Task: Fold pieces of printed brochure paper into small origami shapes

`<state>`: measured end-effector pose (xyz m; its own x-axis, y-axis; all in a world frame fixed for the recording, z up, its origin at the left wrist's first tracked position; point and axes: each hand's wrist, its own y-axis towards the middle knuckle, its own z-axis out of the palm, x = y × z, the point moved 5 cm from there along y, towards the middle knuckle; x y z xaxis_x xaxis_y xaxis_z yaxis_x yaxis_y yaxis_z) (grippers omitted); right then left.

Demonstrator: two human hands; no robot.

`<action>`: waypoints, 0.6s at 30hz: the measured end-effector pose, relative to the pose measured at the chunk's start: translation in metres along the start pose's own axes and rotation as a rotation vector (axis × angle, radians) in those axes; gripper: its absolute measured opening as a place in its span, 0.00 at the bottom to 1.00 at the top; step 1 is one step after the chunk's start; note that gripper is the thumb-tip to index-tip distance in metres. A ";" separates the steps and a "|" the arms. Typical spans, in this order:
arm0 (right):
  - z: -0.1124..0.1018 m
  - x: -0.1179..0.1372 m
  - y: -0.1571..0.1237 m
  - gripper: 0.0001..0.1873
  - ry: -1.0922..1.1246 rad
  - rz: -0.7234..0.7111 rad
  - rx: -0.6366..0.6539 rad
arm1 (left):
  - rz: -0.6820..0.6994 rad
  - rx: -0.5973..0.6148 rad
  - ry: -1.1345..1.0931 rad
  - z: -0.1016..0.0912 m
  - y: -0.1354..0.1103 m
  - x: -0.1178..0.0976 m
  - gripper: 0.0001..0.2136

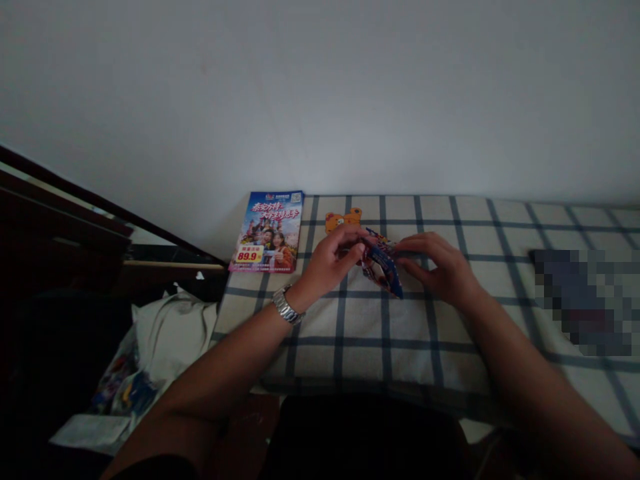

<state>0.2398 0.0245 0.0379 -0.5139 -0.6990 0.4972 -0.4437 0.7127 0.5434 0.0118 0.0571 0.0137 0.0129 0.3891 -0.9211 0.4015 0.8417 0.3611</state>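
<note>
Over the checked cloth, my left hand [333, 259], with a metal watch [289, 305] on its wrist, is closed on a folded blue printed paper [383, 260]. The paper is bent into a loop, with a gap showing between its layers and one corner pointing down to the right. At its right edge, my right hand [440, 263] has thumb and fingers pinched against the paper; their exact contact is hard to see. Just behind my left hand lies an orange bear-shaped piece [345, 219], partly hidden by that hand.
A stack of printed flyers [267, 233] lies at the back left of the checked cloth [320, 360], by the white wall [350, 100]. A dark pixelated object [580, 300] is at the right. White bags [173, 327] stand below on the left, near a dark wooden frame [60, 220].
</note>
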 end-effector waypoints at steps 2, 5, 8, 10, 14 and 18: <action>0.004 0.005 0.001 0.17 0.019 -0.051 0.034 | -0.022 0.017 -0.038 0.002 0.000 0.002 0.14; 0.008 0.010 0.003 0.15 0.026 -0.076 0.069 | -0.024 0.047 -0.068 0.005 0.000 0.001 0.14; 0.011 0.012 0.003 0.12 0.029 -0.092 0.082 | -0.010 0.079 -0.033 0.006 0.000 -0.001 0.13; 0.012 0.014 0.003 0.11 0.027 -0.105 0.084 | -0.007 0.096 0.008 0.007 0.000 -0.001 0.14; 0.012 0.019 0.002 0.07 0.012 -0.110 0.080 | -0.013 0.104 0.025 0.008 -0.001 0.001 0.17; 0.013 0.019 0.002 0.05 0.002 -0.092 0.056 | -0.005 0.089 -0.008 0.008 -0.002 -0.001 0.18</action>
<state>0.2197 0.0131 0.0398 -0.4674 -0.7619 0.4483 -0.5293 0.6474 0.5484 0.0182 0.0520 0.0127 0.0175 0.3818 -0.9241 0.4811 0.8070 0.3425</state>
